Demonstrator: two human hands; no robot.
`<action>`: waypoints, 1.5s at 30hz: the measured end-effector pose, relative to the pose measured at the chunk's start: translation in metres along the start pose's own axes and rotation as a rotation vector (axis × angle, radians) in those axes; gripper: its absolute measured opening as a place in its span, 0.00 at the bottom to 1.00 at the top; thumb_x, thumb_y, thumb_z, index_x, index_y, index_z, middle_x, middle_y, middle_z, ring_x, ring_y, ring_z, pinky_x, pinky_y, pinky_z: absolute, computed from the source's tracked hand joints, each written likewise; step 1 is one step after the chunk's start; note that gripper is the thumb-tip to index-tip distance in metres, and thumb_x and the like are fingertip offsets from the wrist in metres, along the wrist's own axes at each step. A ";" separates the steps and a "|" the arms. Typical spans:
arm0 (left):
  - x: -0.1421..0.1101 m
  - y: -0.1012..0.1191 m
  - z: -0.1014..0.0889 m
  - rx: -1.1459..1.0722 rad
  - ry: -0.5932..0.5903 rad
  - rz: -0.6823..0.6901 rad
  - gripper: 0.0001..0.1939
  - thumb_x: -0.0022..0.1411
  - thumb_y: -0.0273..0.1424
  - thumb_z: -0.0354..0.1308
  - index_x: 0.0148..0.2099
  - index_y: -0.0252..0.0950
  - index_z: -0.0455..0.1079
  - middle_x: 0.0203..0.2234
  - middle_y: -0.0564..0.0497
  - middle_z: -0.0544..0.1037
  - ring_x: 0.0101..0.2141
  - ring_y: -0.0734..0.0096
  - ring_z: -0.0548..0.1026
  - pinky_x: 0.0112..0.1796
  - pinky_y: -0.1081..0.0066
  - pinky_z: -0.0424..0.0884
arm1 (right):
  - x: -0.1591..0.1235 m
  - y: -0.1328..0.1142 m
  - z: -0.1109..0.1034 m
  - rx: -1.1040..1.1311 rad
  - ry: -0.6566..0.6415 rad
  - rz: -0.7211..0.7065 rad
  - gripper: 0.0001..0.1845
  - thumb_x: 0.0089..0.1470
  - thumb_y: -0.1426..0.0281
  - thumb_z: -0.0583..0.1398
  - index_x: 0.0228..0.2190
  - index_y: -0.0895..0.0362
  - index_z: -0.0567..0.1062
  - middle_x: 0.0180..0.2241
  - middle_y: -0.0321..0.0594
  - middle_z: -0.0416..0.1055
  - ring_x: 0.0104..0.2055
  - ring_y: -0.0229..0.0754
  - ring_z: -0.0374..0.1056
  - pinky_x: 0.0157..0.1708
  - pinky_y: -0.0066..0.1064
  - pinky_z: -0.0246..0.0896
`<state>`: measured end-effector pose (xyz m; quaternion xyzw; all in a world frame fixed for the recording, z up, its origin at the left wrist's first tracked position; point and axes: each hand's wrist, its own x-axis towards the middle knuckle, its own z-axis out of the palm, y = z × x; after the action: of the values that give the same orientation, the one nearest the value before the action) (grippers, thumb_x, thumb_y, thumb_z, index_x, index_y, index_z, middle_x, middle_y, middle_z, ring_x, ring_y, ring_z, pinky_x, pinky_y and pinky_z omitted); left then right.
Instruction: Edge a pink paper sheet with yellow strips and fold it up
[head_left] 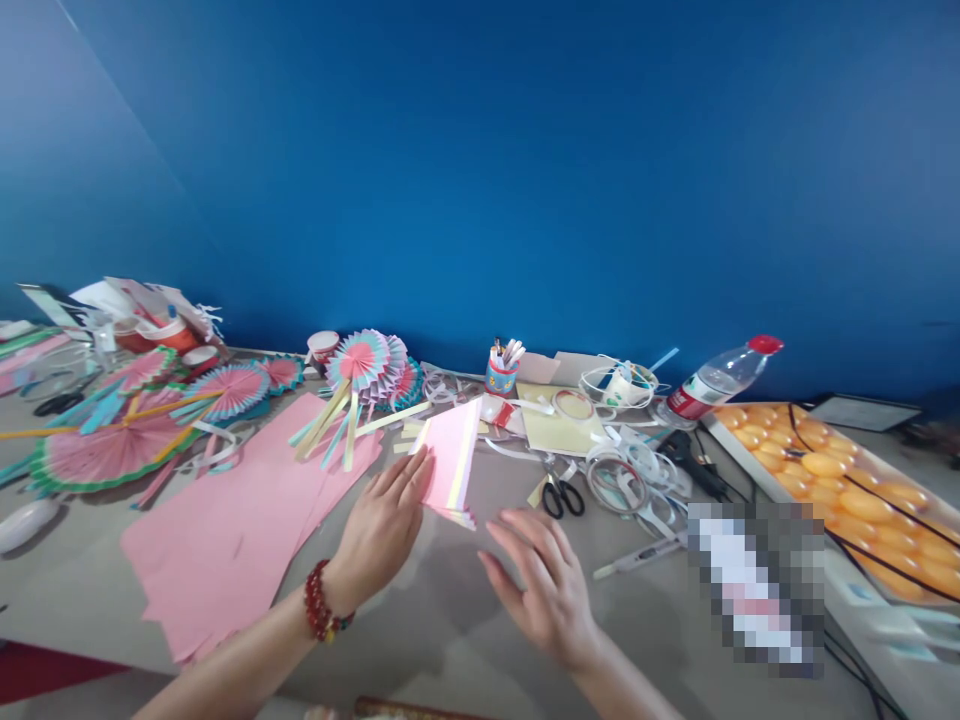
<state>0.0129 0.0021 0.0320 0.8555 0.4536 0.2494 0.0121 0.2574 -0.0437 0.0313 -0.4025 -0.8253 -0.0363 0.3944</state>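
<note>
A pink paper folded into pleats, with pale yellow and white edge strips [454, 455], lies on the table in front of me. My left hand [386, 530] rests on its left side, fingers stretched out and lying flat. Some of the paper under those fingers is hidden. By the paper's lower right corner is my right hand [536, 580], open with its fingers apart and holding nothing. Large pink paper sheets [217, 540] are spread to the left of my left hand. Black-handled scissors [562, 497] lie beyond my right hand.
Finished-looking pleated paper fans [360, 365] and a watermelon-coloured fan [112, 445] sit at left. Farther back stand a pen cup [502, 372] and a tilted plastic bottle [720, 382]. Tape rolls [616, 484], a black glue gun [694, 462] and an orange patterned board [840, 475] occupy the right.
</note>
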 end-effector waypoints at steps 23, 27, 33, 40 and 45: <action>-0.006 0.003 0.029 -0.040 -0.152 0.217 0.12 0.73 0.26 0.47 0.53 0.34 0.70 0.48 0.46 0.76 0.49 0.62 0.71 0.50 0.61 0.68 | -0.017 0.039 0.023 0.200 -0.152 0.179 0.05 0.62 0.75 0.57 0.35 0.54 0.71 0.35 0.40 0.73 0.38 0.44 0.68 0.39 0.35 0.64; -0.007 0.001 0.028 -0.079 -0.155 0.190 0.11 0.73 0.27 0.48 0.51 0.34 0.70 0.44 0.46 0.76 0.45 0.62 0.71 0.47 0.61 0.68 | -0.016 0.040 0.022 0.219 -0.166 0.183 0.05 0.61 0.76 0.57 0.34 0.54 0.70 0.34 0.40 0.72 0.38 0.43 0.68 0.39 0.33 0.63; -0.015 -0.007 0.029 -0.061 -0.116 0.185 0.12 0.73 0.26 0.46 0.48 0.35 0.71 0.41 0.46 0.74 0.42 0.61 0.70 0.44 0.61 0.68 | -0.019 0.043 0.023 0.221 -0.206 0.185 0.07 0.62 0.75 0.56 0.31 0.54 0.69 0.32 0.39 0.71 0.36 0.42 0.66 0.37 0.32 0.60; -0.019 -0.008 0.036 -0.058 -0.108 0.214 0.12 0.74 0.27 0.45 0.49 0.36 0.70 0.40 0.47 0.74 0.40 0.62 0.70 0.41 0.63 0.67 | -0.019 0.037 0.025 0.098 -0.372 0.078 0.07 0.64 0.73 0.55 0.32 0.56 0.70 0.34 0.42 0.71 0.38 0.44 0.63 0.40 0.34 0.58; -0.030 -0.011 0.037 0.014 -0.164 0.216 0.10 0.73 0.27 0.47 0.46 0.35 0.70 0.39 0.48 0.74 0.39 0.62 0.69 0.40 0.63 0.67 | -0.028 0.041 0.023 -0.009 -0.433 0.040 0.09 0.63 0.75 0.56 0.29 0.56 0.71 0.33 0.40 0.71 0.37 0.44 0.62 0.38 0.33 0.56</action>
<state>0.0067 -0.0068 -0.0157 0.9171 0.3579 0.1750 0.0162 0.2820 -0.0252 -0.0137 -0.4191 -0.8824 0.0550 0.2068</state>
